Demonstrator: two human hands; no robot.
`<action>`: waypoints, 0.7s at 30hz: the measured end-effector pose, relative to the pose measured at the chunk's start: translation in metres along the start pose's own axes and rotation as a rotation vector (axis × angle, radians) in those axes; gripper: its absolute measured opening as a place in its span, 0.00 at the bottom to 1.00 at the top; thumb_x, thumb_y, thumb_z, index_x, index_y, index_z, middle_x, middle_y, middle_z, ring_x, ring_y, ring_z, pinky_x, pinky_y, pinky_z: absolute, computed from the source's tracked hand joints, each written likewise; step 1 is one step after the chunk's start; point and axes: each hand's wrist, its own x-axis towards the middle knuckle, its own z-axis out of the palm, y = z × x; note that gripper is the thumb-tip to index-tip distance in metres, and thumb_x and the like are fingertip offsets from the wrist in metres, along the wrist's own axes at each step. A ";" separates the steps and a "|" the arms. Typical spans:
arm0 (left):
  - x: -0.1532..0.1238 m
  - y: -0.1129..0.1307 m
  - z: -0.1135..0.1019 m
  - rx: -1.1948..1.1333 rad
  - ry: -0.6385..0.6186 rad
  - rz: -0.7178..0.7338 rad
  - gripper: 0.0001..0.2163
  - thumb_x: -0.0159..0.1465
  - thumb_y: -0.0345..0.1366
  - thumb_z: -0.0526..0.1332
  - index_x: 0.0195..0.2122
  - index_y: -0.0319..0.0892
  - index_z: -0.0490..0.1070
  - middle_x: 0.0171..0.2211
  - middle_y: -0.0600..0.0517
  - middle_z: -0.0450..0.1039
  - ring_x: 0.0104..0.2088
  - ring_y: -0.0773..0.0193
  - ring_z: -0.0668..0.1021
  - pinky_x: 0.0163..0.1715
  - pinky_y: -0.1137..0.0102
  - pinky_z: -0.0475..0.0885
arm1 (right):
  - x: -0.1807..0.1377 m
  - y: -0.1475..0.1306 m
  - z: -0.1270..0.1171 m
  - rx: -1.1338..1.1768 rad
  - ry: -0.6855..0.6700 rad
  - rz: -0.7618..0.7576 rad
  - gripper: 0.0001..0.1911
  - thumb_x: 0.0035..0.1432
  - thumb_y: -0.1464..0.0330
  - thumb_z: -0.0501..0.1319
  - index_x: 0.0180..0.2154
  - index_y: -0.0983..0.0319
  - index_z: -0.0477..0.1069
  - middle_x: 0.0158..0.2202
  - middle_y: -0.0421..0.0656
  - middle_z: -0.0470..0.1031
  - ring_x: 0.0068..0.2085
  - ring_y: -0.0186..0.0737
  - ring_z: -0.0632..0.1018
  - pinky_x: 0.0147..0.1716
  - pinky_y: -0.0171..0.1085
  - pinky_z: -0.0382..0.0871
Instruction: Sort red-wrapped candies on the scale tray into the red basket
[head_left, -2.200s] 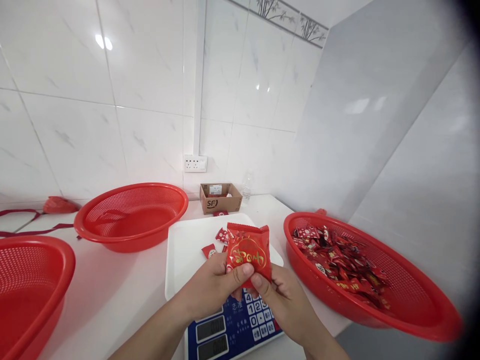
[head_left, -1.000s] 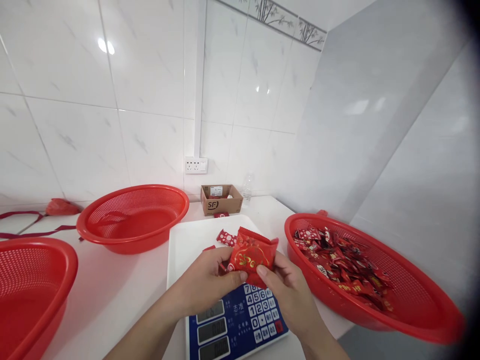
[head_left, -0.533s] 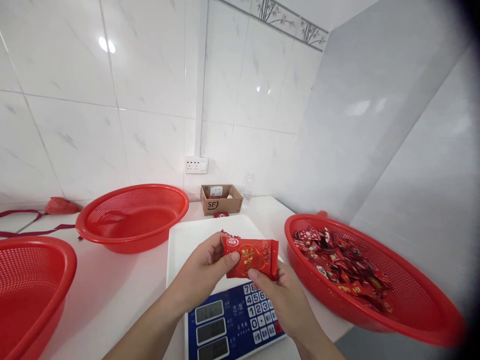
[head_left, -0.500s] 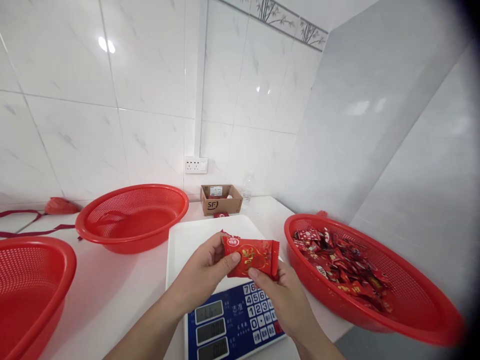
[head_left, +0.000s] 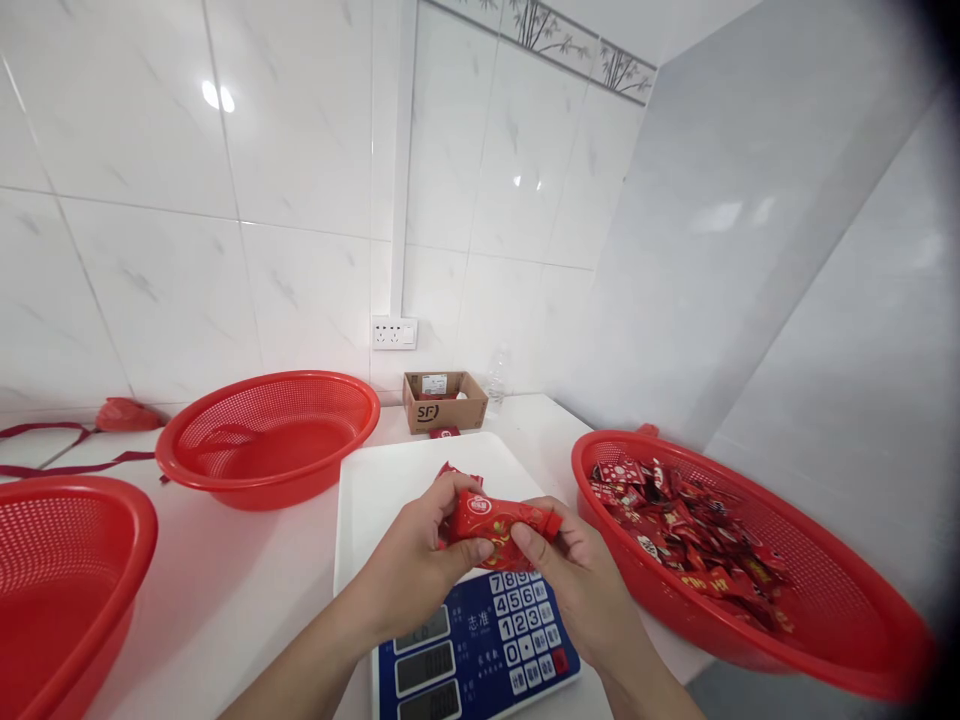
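Gripping: left hand [head_left: 424,545] and right hand [head_left: 581,575], thumbs and fingers pinching opposite ends of a red snack packet [head_left: 498,522].
Packet: lower centre of the frame, between both hands, neither nearer; long axis roughly left to right.
Digital scale [head_left: 471,655]: below the packet, on the tabletop [head_left: 225,560].
Mesh basket [head_left: 817,555]: frame right, holding wrapped snacks [head_left: 686,535].

Glossy plastic all round on my feed, with a little matt cardboard.
I see shiny, creased plastic film on the packet [head_left: 499,520], smooth plastic with perforated sides on the baskets [head_left: 277,450], a smooth weighing pan [head_left: 390,500], a matt box [head_left: 448,415], a clear plastic bottle [head_left: 497,378], a smooth desk [head_left: 225,590] and glossy, reflective wall tiles [head_left: 304,125]; the straps [head_left: 97,466] look like cloth.
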 end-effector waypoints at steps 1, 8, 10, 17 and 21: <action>0.001 0.000 0.001 -0.033 0.003 0.003 0.13 0.59 0.32 0.63 0.44 0.43 0.64 0.38 0.51 0.72 0.39 0.61 0.72 0.41 0.65 0.68 | 0.001 0.001 -0.001 -0.003 -0.003 0.001 0.14 0.50 0.58 0.70 0.31 0.61 0.74 0.28 0.40 0.77 0.32 0.39 0.76 0.35 0.36 0.70; 0.004 -0.004 -0.001 -0.253 0.067 0.043 0.13 0.60 0.34 0.63 0.45 0.44 0.62 0.34 0.53 0.72 0.34 0.64 0.74 0.35 0.68 0.68 | -0.003 0.007 0.005 0.032 -0.077 0.088 0.15 0.51 0.58 0.69 0.30 0.61 0.71 0.24 0.37 0.73 0.25 0.33 0.71 0.27 0.32 0.65; 0.002 -0.003 -0.002 -0.232 0.066 0.041 0.13 0.60 0.33 0.63 0.44 0.44 0.62 0.32 0.55 0.71 0.32 0.65 0.73 0.33 0.69 0.68 | -0.005 0.006 0.006 0.031 -0.131 0.106 0.15 0.51 0.57 0.69 0.32 0.61 0.72 0.27 0.38 0.75 0.28 0.34 0.72 0.30 0.33 0.66; -0.003 -0.001 0.005 -0.005 -0.028 -0.022 0.14 0.60 0.29 0.61 0.46 0.45 0.65 0.32 0.56 0.68 0.31 0.67 0.69 0.33 0.69 0.65 | -0.003 0.005 -0.001 -0.124 -0.168 -0.002 0.18 0.56 0.54 0.64 0.27 0.62 0.68 0.24 0.37 0.68 0.27 0.33 0.67 0.28 0.32 0.62; -0.001 -0.002 0.004 0.016 -0.035 0.001 0.09 0.61 0.34 0.61 0.43 0.43 0.67 0.35 0.53 0.70 0.36 0.63 0.70 0.37 0.67 0.66 | -0.001 0.010 -0.002 -0.112 -0.095 -0.053 0.19 0.57 0.54 0.63 0.25 0.61 0.65 0.23 0.35 0.64 0.26 0.32 0.64 0.26 0.31 0.60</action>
